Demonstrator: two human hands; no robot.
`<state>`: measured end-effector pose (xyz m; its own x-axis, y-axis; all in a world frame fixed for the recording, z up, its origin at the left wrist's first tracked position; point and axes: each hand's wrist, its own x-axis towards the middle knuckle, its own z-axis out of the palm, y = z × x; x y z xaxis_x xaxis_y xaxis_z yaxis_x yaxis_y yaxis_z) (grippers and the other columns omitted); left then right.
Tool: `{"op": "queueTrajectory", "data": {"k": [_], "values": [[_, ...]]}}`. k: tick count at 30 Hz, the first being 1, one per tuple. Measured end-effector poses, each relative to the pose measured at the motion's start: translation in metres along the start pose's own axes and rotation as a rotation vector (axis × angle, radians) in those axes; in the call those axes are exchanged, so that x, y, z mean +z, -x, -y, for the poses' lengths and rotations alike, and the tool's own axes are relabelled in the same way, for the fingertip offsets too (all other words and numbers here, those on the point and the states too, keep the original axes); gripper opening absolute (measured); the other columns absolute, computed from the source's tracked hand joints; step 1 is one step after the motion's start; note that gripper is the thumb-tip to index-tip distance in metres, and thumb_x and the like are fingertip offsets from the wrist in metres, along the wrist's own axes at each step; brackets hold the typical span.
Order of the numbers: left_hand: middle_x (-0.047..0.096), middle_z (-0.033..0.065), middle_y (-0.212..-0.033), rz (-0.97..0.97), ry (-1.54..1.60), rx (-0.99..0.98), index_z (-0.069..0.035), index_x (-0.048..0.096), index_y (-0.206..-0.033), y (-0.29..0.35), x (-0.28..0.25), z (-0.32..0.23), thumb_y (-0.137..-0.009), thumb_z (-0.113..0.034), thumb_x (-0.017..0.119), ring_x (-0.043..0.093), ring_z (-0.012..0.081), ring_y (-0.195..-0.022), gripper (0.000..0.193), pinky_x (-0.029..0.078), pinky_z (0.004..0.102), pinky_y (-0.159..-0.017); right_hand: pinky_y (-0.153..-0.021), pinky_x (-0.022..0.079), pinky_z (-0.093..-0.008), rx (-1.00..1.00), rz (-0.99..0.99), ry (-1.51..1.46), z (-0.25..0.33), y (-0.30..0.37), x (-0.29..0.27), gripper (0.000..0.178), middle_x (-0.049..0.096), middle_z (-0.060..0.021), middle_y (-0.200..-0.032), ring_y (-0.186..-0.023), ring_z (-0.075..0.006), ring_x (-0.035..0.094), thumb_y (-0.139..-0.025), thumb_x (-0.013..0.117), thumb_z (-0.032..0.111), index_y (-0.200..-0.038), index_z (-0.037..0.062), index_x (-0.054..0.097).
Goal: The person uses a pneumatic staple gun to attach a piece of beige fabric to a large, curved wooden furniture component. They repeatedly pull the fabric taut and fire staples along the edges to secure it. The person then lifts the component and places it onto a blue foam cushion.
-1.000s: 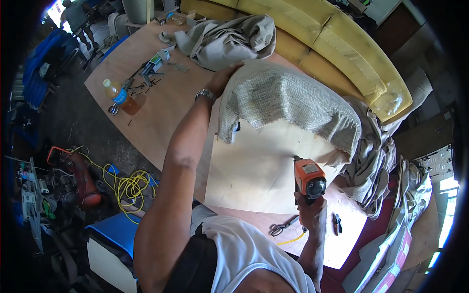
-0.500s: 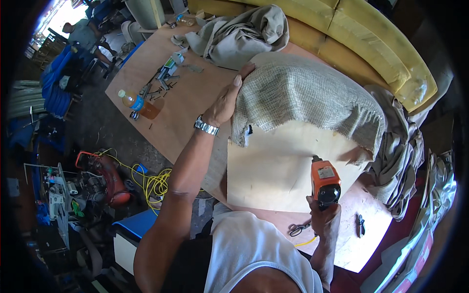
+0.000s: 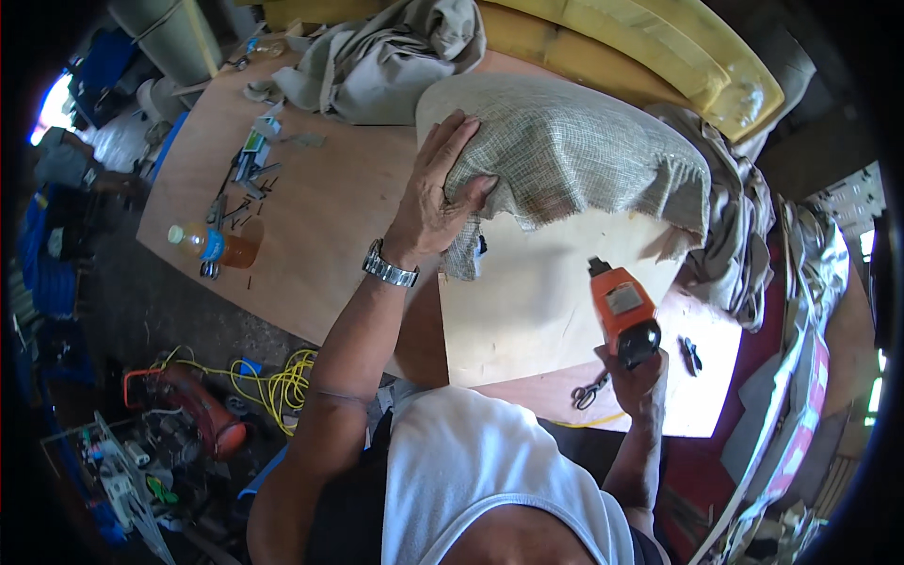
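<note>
My right hand (image 3: 641, 384) is closed round the handle of an orange and black air staple gun (image 3: 623, 306), its nose pointing away from me above a pale wood panel (image 3: 527, 311). Woven grey-beige fabric (image 3: 574, 151) drapes over the padded far part of that panel, its frayed edge toward me. On the fabric's left end lies my left hand (image 3: 435, 193), fingers stretched out and thumb spread apart from them. Below that hand, a strip of the fabric hangs at the panel's left edge.
Scissors (image 3: 590, 391) and black-handled cutters (image 3: 692, 356) lie near the right hand. A bottle of amber liquid (image 3: 217, 245) and scattered dark pieces (image 3: 252, 201) occupy the table's left side. Bundled fabric (image 3: 386, 66) and yellow foam (image 3: 650, 47) sit behind. A yellow hose (image 3: 282, 381) coils on the floor.
My left hand has turned and its thumb has come down apart from the fingers on the fabric. The staple gun's nose has tilted leftward. The whole view has shifted.
</note>
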<state>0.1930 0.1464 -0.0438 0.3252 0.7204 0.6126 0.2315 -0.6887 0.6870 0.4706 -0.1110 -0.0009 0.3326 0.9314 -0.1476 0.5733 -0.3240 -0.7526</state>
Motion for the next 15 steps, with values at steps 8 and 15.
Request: {"op": "queueTrajectory", "data": {"k": [8, 15], "values": [[0.04, 0.0215, -0.154, -0.029, -0.077, 0.025, -0.006, 0.042, -0.149, 0.0, 0.005, 0.007, -0.082, -0.023, 0.077, 0.038, 0.0426, -0.142, 0.077, 0.032, 0.0508, -0.117, -0.075, 0.054, -0.0411, -0.489, 0.031, 0.19, 0.08, -0.014, 0.034, 0.088, 0.07, -0.0185, -0.089, -0.081, -0.0375, 0.07, -0.047, 0.081, 0.032, -0.127, -0.0011, 0.062], [0.033, 0.0141, -0.159, -0.005, -0.009, -0.041, -0.025, 0.037, -0.153, 0.005, 0.005, 0.003, -0.076, -0.024, 0.082, 0.027, 0.0493, -0.145, 0.089, 0.025, 0.071, -0.11, -0.077, 0.059, -0.0421, -0.409, -0.022, 0.245, 0.126, -0.037, 0.063, 0.077, 0.073, -0.0178, -0.1, -0.087, -0.0362, 0.073, -0.06, 0.084, 0.018, -0.132, 0.003, 0.06]]}}
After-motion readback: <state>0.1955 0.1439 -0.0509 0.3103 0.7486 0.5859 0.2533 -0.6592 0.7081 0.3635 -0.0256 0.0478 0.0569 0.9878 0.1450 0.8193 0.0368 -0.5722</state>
